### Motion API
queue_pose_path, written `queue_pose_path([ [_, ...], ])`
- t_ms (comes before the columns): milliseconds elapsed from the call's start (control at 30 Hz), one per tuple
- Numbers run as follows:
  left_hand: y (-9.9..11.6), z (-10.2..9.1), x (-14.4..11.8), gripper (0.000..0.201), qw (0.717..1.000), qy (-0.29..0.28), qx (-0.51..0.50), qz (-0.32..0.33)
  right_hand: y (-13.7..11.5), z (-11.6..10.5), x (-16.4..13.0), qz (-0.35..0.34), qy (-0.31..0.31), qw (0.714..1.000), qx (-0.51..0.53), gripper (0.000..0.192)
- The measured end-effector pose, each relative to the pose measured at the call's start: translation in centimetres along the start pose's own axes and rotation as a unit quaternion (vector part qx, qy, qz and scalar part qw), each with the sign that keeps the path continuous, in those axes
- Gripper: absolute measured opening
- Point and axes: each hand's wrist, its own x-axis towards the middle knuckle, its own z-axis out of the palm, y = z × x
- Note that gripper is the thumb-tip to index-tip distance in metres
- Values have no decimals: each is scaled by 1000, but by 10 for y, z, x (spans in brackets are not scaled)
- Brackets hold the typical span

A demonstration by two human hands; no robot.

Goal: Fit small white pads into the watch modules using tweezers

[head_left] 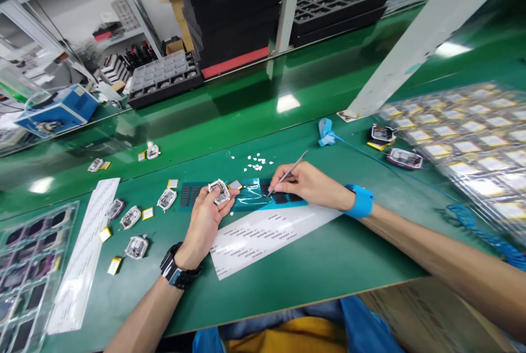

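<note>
My left hand (pixel 205 216) is closed around a small white watch-like housing (pixel 219 192) with its inner parts showing. A silvery battery (pixel 235 184) with a yellow edge sticks out beside that housing. In my right hand (pixel 298 182) is a slim metal pair of tweezers (pixel 293 165), pinched near the middle. Their tip points down at a dark sheet of small black pieces (pixel 283 197), partly covered by shiny blue film (pixel 251 194). Under both wrists' reach lies a white printed backing sheet (pixel 263 238). Small white bits (pixel 258 164) are scattered just beyond the film.
More housings with batteries (pixel 136 246) lie on the left, near a clear tray (pixel 33 271) and a white strip (pixel 84 254). Battery trays (pixel 472 144) fill the right, beside two dark housings (pixel 405 158). A blue coiled cord (pixel 485 227) trails there. A slanted white post (pixel 427 35) rises behind.
</note>
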Motion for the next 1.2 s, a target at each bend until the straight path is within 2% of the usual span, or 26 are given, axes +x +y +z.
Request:
queue_pose_path([
  [67,0,1,0,5,1000,3,4,3,1,-4,-1,16,-30,999,37,27],
  [133,0,1,0,6,1000,3,9,6,1,-6,-4,33,-34,997,66,31],
  [267,2,0,-3,14,999,-18,23,12,-9,-1,-5,31,38,995,81,39],
  [433,7,1,-15,41,995,-84,35,34,-52,25,-3,-61,89,993,50,35],
  [567,10,1,-24,33,994,-104,19,19,-70,49,0,-133,90,987,9,24],
  [733,8,-2,-26,24,994,-106,10,12,-60,62,-1,-168,105,980,-7,15],
  [967,3,-5,-27,29,988,-148,34,7,-55,59,-5,-184,94,973,-105,12],
  [1200,9,-1,-28,24,988,-151,33,-7,-54,58,-5,-173,78,978,-91,9],
])
